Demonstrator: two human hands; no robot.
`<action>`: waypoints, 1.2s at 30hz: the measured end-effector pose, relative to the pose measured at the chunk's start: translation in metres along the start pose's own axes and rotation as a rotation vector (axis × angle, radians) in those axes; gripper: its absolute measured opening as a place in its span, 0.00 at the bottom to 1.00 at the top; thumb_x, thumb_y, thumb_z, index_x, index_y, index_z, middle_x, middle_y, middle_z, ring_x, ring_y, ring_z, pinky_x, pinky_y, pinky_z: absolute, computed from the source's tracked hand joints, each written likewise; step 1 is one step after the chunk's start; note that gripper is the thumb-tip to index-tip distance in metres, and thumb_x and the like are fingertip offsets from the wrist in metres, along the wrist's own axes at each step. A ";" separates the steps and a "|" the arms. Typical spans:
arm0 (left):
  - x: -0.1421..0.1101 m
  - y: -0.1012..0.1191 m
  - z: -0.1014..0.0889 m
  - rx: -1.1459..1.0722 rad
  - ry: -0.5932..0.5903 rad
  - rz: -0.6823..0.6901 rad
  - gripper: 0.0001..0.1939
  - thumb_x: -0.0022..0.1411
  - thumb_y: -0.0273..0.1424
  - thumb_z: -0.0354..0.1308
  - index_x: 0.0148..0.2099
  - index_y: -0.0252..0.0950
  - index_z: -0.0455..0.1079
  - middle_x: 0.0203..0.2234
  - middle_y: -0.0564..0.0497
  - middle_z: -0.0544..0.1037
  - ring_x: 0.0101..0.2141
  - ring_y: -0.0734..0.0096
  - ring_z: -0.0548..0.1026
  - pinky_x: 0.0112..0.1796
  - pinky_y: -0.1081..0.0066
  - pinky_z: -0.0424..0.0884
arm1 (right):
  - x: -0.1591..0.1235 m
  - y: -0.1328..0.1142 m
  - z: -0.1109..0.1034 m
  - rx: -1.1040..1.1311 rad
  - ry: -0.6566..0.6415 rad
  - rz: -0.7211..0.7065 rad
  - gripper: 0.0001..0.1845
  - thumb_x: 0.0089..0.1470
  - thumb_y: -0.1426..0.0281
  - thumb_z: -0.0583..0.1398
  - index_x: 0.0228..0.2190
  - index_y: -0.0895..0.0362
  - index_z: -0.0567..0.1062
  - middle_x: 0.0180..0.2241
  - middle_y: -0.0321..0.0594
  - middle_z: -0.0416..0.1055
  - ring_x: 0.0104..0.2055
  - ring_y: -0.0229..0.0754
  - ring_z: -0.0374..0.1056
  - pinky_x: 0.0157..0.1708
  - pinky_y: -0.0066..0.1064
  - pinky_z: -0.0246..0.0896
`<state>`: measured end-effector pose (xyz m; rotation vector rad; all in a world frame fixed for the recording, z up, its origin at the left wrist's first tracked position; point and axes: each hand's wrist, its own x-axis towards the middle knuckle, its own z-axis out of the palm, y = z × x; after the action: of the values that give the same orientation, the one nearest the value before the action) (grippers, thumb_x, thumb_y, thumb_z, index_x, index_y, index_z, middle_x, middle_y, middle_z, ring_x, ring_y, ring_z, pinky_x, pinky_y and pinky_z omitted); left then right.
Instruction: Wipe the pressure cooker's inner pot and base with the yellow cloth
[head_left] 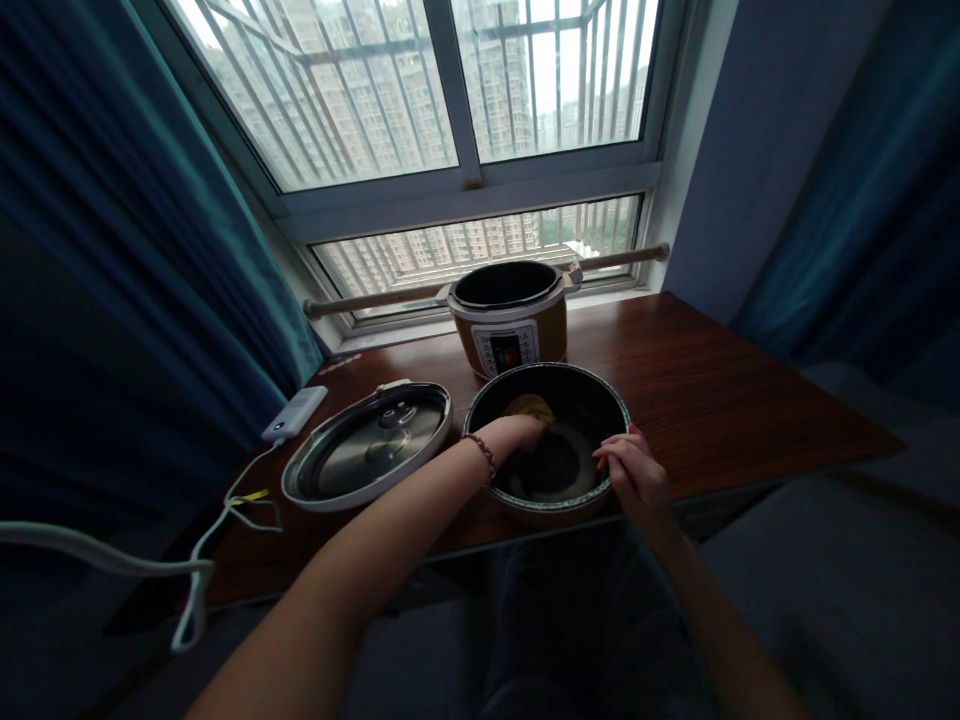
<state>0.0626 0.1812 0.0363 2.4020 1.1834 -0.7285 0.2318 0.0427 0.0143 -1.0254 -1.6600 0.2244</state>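
Observation:
A dark round inner pot (577, 395) with a speckled rim stands near the front edge of the table. My left hand (523, 432) reaches down inside it, closed on a yellow cloth (531, 406) against the inner wall; the fingertips are partly hidden. My right hand (634, 468) grips the pot's right rim, fingers over the edge. Behind the pot sits the electric pressure cooker body (555, 335), gold and white with a control panel, its top uncovered. To the left, the cooker lid (375, 440) lies with its shiny metal underside facing up.
A white power bank (296, 412) with a white cable (210, 535) lies at the table's left side. The brown wooden table (712, 390) stretches right. A barred window (555, 90) rises behind, with a rail (622, 258) along its sill and blue curtains (150, 200) on both sides.

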 end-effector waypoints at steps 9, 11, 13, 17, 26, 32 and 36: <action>-0.006 0.004 -0.001 -0.014 -0.374 0.015 0.12 0.60 0.32 0.55 0.45 0.32 0.68 0.39 0.47 0.73 0.38 0.68 0.73 0.39 0.63 0.71 | 0.000 0.002 0.000 -0.008 0.007 0.003 0.11 0.55 0.74 0.50 0.30 0.53 0.71 0.27 0.35 0.68 0.37 0.40 0.64 0.55 0.45 0.47; -0.010 0.006 0.001 -0.053 -0.455 0.035 0.08 0.55 0.27 0.58 0.39 0.34 0.72 0.33 0.50 0.77 0.34 0.69 0.75 0.36 0.68 0.72 | 0.000 0.003 0.000 -0.008 0.006 0.005 0.10 0.55 0.74 0.50 0.30 0.53 0.71 0.27 0.35 0.67 0.37 0.40 0.64 0.55 0.45 0.47; -0.013 0.009 0.002 -0.086 -0.479 0.049 0.09 0.49 0.23 0.60 0.35 0.37 0.74 0.28 0.52 0.78 0.32 0.67 0.76 0.32 0.71 0.72 | 0.000 0.003 0.001 -0.006 0.007 0.006 0.10 0.55 0.73 0.50 0.30 0.53 0.71 0.26 0.35 0.67 0.38 0.40 0.64 0.55 0.45 0.47; -0.015 0.010 -0.003 -0.094 -0.304 0.033 0.12 0.49 0.27 0.59 0.39 0.37 0.74 0.32 0.51 0.78 0.34 0.64 0.76 0.34 0.69 0.72 | 0.001 0.002 0.000 -0.008 0.008 0.000 0.11 0.55 0.74 0.50 0.30 0.53 0.71 0.26 0.35 0.67 0.37 0.40 0.64 0.55 0.44 0.47; -0.008 0.002 -0.002 -0.026 0.176 -0.129 0.44 0.44 0.38 0.64 0.60 0.28 0.49 0.58 0.32 0.56 0.53 0.51 0.64 0.47 0.66 0.64 | 0.001 0.002 0.000 -0.015 0.009 -0.004 0.11 0.55 0.74 0.50 0.30 0.53 0.71 0.26 0.35 0.68 0.37 0.41 0.65 0.55 0.45 0.47; -0.004 0.006 0.004 -0.031 0.112 -0.194 0.55 0.42 0.42 0.67 0.62 0.25 0.40 0.61 0.25 0.43 0.58 0.45 0.55 0.48 0.63 0.64 | 0.001 0.002 0.000 -0.009 0.016 -0.006 0.11 0.54 0.74 0.50 0.30 0.53 0.71 0.25 0.35 0.68 0.38 0.41 0.65 0.55 0.45 0.47; -0.006 0.006 0.000 0.002 0.001 -0.169 0.31 0.54 0.38 0.60 0.57 0.31 0.57 0.56 0.37 0.59 0.52 0.54 0.64 0.47 0.56 0.65 | 0.001 0.001 0.000 -0.006 0.008 0.003 0.11 0.54 0.74 0.50 0.30 0.53 0.71 0.25 0.35 0.68 0.38 0.41 0.65 0.55 0.45 0.47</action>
<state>0.0643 0.1739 0.0409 2.3245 1.3992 -0.7787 0.2324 0.0440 0.0143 -1.0321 -1.6536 0.2169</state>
